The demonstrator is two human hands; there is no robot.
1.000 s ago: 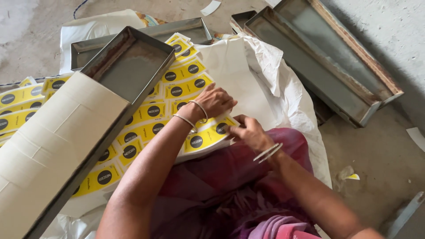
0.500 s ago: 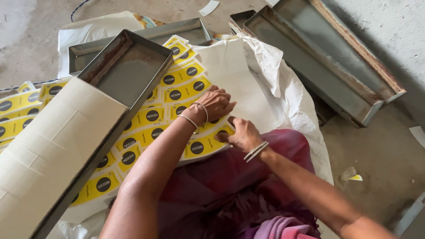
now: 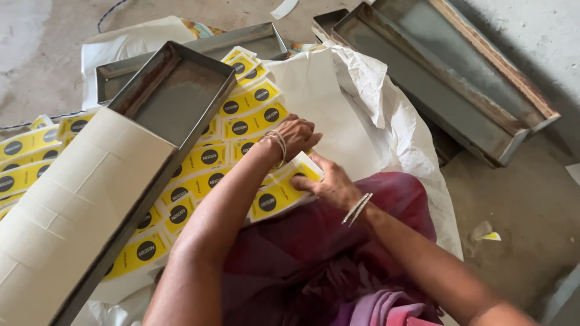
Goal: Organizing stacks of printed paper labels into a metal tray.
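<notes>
Rows of yellow labels with black round marks (image 3: 241,127) lie on a white sheet (image 3: 320,96) on the floor. My left hand (image 3: 296,134) rests palm-down on the labels, fingers curled, bangles at the wrist. My right hand (image 3: 329,184) pinches the edge of a small stack of yellow labels (image 3: 279,193) lying at the near end of the rows, over my maroon-clad lap (image 3: 338,241).
A metal tray (image 3: 175,90) half-covered by a folded beige cardboard sheet (image 3: 66,199) lies at left over the labels. Another tray (image 3: 254,39) sits behind it. Two long metal trays (image 3: 447,78) lie at right on the concrete floor. Paper scraps (image 3: 486,232) lie nearby.
Both hands have shifted slightly toward me and right. The right hand now grips the near label stack, lifting its edge; the left hand stays pressed on the rows.
</notes>
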